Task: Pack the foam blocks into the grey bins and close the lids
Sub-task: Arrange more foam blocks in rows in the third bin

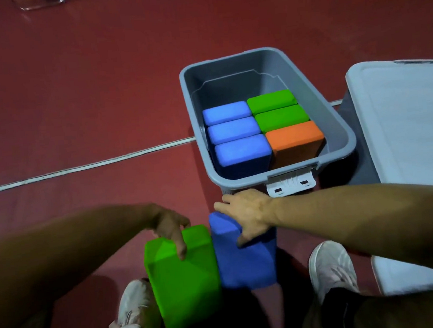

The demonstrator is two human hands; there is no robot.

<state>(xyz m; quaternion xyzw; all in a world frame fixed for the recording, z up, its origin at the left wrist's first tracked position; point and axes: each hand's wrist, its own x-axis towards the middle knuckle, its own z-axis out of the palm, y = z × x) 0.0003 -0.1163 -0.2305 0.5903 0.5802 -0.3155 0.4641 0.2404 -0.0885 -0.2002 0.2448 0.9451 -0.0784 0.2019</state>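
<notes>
An open grey bin [337, 123] stands on the red floor ahead of me. Inside it, three blue foam blocks [233, 129] line the left side, two green blocks [276, 108] and an orange block [294, 136] the right. Its far end is bare. In front of the bin, between my feet, my left hand [170, 227] grips the top edge of a green foam block [184, 280]. Beside it, my right hand [249, 215] holds the top of a blue foam block [246, 261]. The two blocks touch side by side.
A light grey lid [407, 124] lies over a second bin at the right edge. A white latch [291, 184] hangs on the open bin's near rim. A white line [78, 168] crosses the floor. My two white shoes [332, 263] flank the held blocks.
</notes>
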